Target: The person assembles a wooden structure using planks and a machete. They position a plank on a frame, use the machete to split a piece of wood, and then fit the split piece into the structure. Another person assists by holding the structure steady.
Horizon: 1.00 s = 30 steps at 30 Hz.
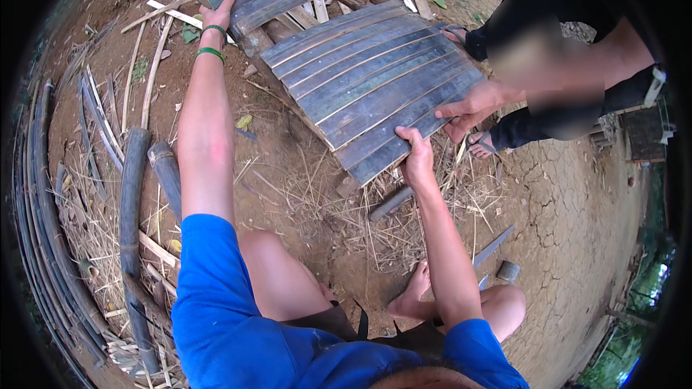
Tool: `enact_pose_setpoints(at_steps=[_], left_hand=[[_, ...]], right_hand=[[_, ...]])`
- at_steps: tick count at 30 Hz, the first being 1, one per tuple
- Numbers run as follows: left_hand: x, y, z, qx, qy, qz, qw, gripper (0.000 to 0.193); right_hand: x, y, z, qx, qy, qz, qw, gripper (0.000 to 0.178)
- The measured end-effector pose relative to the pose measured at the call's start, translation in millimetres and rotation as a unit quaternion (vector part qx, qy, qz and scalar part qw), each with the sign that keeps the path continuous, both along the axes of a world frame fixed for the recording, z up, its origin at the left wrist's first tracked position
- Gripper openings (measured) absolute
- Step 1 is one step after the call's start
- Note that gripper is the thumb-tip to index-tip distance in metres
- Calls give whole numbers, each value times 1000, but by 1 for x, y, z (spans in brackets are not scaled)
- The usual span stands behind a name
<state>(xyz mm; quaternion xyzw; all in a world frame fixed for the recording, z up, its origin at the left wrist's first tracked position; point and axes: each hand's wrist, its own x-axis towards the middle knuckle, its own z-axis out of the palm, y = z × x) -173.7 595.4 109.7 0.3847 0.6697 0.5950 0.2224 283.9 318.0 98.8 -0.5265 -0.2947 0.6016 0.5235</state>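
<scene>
A panel of dark split-bamboo slats (375, 75) lies tilted in front of me, with a gap between its far strips and its main part. At the far left corner, my left hand (220, 14) grips the end of the far slats, thumb along the edge. My right hand (416, 157) is closed on the near edge of the panel, thumb on top and fingers hidden beneath. Another person's hand (472, 106) holds the right edge close to mine. A round bamboo pole (263, 47) shows under the panel's left side.
Long bamboo poles (32, 194) line the far left, and thick bamboo lengths (134, 194) lie nearer. A blade (494, 246), a short dark bamboo piece (509, 271) and a bamboo offcut (391, 203) rest on the ground at right. The other person crouches at upper right.
</scene>
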Motion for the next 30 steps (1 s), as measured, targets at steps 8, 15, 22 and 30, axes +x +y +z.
enact_pose_setpoints(at_steps=[8,15,22,30], left_hand=[[40,-17,9,-2,-44,-15,999,111],[123,-101,-86,171,-213,47,961,75],[258,-233,-256,-137,-571,14,809,65],[265,-221,-242,-101,-473,74,872,67]], right_hand=[[7,11,30,-110,26,31,993,32],[12,11,25,-77,40,38,995,31],[-7,14,23,5,1,51,999,58],[2,24,38,56,60,44,996,52]])
